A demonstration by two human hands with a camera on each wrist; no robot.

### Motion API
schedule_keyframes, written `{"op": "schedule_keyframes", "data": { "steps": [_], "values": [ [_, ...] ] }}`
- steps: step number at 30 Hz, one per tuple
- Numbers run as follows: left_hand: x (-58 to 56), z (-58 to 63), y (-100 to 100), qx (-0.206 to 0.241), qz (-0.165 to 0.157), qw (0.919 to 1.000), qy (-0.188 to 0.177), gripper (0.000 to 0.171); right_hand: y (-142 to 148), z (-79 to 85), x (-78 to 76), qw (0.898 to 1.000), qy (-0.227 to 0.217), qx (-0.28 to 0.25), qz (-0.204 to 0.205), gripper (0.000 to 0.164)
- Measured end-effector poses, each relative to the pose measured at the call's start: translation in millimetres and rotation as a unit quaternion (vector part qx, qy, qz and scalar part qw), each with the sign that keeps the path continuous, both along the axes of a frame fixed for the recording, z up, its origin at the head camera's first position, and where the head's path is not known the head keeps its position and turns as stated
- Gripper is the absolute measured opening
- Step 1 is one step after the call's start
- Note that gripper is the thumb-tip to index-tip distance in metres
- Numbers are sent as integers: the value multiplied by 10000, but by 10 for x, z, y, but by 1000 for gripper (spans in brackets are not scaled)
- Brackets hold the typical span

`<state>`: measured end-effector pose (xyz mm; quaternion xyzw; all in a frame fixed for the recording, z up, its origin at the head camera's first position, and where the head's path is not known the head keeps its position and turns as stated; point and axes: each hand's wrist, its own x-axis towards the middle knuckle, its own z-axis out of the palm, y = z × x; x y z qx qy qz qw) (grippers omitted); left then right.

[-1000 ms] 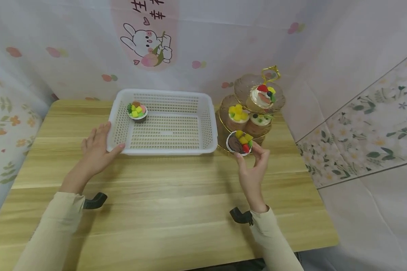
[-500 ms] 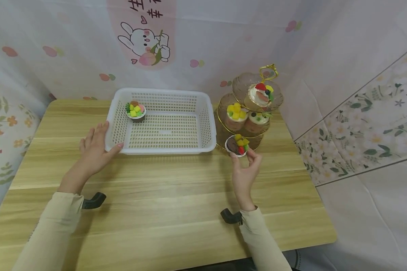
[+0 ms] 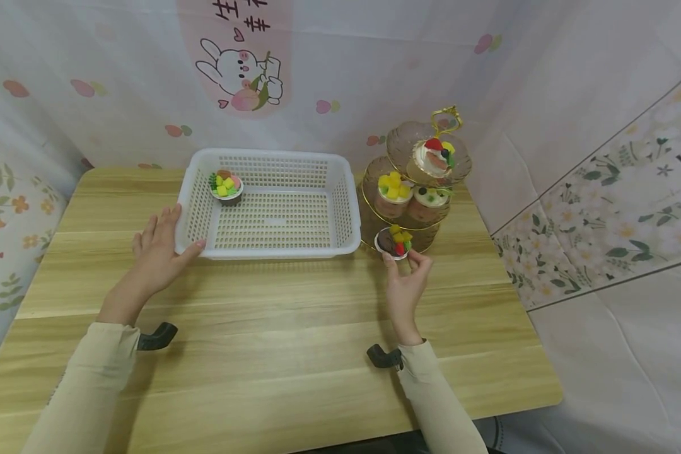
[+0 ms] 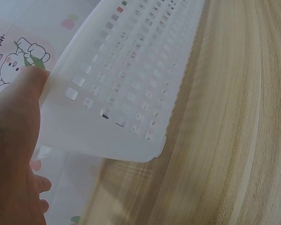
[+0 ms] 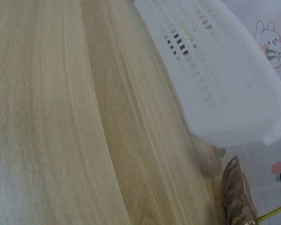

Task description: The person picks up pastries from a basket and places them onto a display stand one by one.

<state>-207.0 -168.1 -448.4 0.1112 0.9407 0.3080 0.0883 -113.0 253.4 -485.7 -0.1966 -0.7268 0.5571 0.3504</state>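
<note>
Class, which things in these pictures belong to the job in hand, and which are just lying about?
Apparently part of the job:
chocolate cupcake, held by the right hand
white basket, touched by the left hand
cupcake inside the basket
tiered stand and its three cupcakes

Likely surroundings:
wooden table
rabbit-print curtain
floral cloth

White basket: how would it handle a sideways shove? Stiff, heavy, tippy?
Probably light for its size: the basket has thin-looking walls full of holes. Likely fairly stiff, since its sides hold a straight shape under a continuous rim. Should slide rather than tip, being wide, low and flat-floored, though the lone cupcake inside might shift.
</note>
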Motion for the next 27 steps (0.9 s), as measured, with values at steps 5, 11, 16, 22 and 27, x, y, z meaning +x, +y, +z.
{"op": "schedule_keyframes", "data": {
  "steps": [5,11,16,22,27],
  "values": [
    [2,-2,2,37,9,10000,24,93,-3,-27,3,10000,-77,2,42,53],
    [2,-11,9,53,-15,10000,47,92,14,-87,15,9997,-232,-52,108,54],
    [6,-20,-1,91,-22,9999,70,91,24,-122,-31,9995,-300,-78,104,56],
    [-1,-40,-12,112,-7,9999,85,92,-1,-156,-43,9986,-504,-118,100,53],
    [-7,-40,-17,150,-1,9998,92,92,12,-182,-78,9984,-551,-85,-27,52]
  ]
}}
